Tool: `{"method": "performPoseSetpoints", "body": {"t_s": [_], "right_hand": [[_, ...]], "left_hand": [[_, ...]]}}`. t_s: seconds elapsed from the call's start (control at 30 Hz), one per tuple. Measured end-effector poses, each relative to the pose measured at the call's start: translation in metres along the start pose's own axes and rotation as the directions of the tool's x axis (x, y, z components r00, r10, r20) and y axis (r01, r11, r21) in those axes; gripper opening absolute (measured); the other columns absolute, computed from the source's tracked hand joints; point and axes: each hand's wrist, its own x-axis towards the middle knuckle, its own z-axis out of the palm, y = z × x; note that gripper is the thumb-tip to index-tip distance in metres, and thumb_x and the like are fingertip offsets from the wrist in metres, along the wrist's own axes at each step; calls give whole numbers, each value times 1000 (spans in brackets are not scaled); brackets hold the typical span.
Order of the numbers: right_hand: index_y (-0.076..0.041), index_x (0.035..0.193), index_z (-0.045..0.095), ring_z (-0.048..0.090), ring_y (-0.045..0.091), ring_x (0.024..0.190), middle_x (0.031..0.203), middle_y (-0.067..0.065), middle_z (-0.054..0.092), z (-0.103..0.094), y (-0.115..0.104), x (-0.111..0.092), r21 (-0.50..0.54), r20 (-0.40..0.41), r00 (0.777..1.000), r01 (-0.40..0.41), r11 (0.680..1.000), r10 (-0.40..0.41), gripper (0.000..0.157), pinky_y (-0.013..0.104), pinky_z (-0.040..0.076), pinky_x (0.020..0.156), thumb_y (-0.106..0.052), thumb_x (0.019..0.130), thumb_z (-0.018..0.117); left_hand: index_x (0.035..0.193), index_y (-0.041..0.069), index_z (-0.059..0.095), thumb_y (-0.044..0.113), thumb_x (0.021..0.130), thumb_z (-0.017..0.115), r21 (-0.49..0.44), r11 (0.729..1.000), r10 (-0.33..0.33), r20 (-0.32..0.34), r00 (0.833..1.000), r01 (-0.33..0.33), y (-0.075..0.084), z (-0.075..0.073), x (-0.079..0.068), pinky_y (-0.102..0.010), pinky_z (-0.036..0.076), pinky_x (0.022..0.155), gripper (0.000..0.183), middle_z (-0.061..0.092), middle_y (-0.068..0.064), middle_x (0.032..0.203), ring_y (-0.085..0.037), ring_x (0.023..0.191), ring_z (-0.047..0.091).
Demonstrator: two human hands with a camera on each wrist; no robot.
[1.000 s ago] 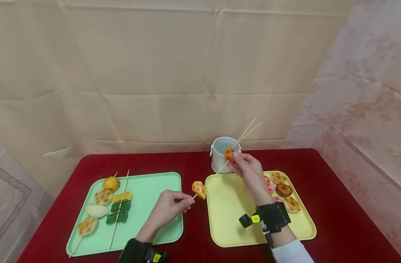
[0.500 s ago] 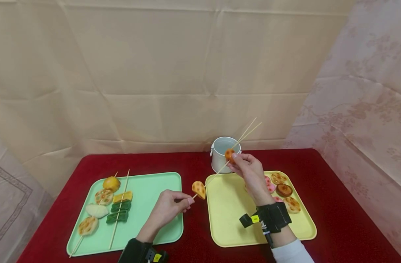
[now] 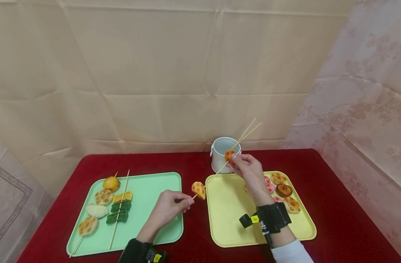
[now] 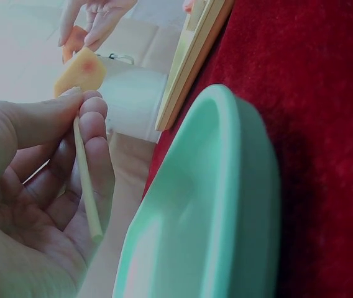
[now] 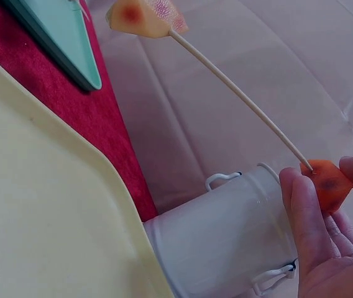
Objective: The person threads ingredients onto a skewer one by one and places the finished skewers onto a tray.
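Almost no change on half a second ago: I see the orange piece (image 3: 229, 156) only barely lower, already on the skewer (image 3: 216, 175). Threading, I judge, is near a pause. Left grip (image 3: 171, 205) pinches the skewer just near-left of the yellow piece (image 3: 198, 190); right grip (image 3: 249, 174) pinches the orange piece, nearer than the white bucket (image 3: 217, 160).
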Motion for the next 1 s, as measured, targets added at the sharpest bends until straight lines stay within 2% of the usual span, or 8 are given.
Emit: {"method": "performPoseSetpoints", "body": {"t_s": [0.37, 0.63, 0.77, 1.0], "right_hand": [[0, 117, 50, 70, 18, 85, 102, 12, 67, 3, 3, 0, -3, 9, 1000, -6, 1000, 6, 52, 27, 52, 80, -36, 85, 70], [2, 120, 49, 69, 18, 88, 106, 14, 64, 5, 4, -1, 5, 44, 999, -13, 1000, 12, 55, 28, 52, 82, -35, 85, 70], [3, 118, 51, 69, 19, 88, 106, 15, 63, 7, 3, -3, 12, 71, 997, 4, 1000, -4, 49, 29, 52, 82, -31, 88, 69], [7, 114, 55, 69, 27, 88, 97, 14, 66, 17, 7, -7, 20, 158, 987, 30, 999, -33, 45, 40, 51, 86, -26, 87, 70]], "left_hand": [[90, 6, 77, 20, 86, 71, -1, 1000, 0, 2, 1000, 0, -1, 0, -1, -26, 53, 57, 16, 66, 1, 67, -16, 61, 64], [90, 4, 77, 19, 86, 71, 0, 1000, -6, -6, 1000, 6, 0, 0, -1, -26, 53, 57, 17, 67, -3, 68, -16, 61, 64], [90, 5, 77, 19, 86, 71, 5, 1000, -5, -12, 1000, 6, 2, 0, 0, -26, 53, 57, 16, 67, -1, 68, -14, 61, 63], [90, 3, 77, 20, 87, 71, -4, 1000, 7, -26, 1000, -7, 4, 0, 0, -26, 53, 57, 18, 67, -1, 68, -11, 60, 63]]}}
